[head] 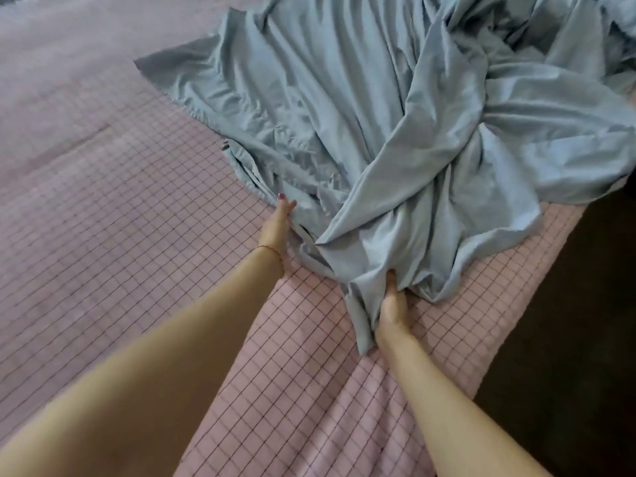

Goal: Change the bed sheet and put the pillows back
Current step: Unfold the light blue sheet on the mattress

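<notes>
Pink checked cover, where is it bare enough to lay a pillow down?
The cover is bare left of the left hand, and near, between the forearms. The crumpled blue sheet crowds the far right, where the right hand grips it.

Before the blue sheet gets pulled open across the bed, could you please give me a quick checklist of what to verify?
1. Right hand grips the blue sheet: ok, fingers are buried in a bunched fold.
2. Left hand has a hold: cannot tell, its fingers are hidden at the sheet's edge.
3. Sheet untangled: not ok, it lies twisted and crumpled.
4. Hands on a corner or hem: cannot tell.
5. Pink checked cover flat underneath: ok near the hands.
6. Pillows out of the way: ok, none in view.
</notes>
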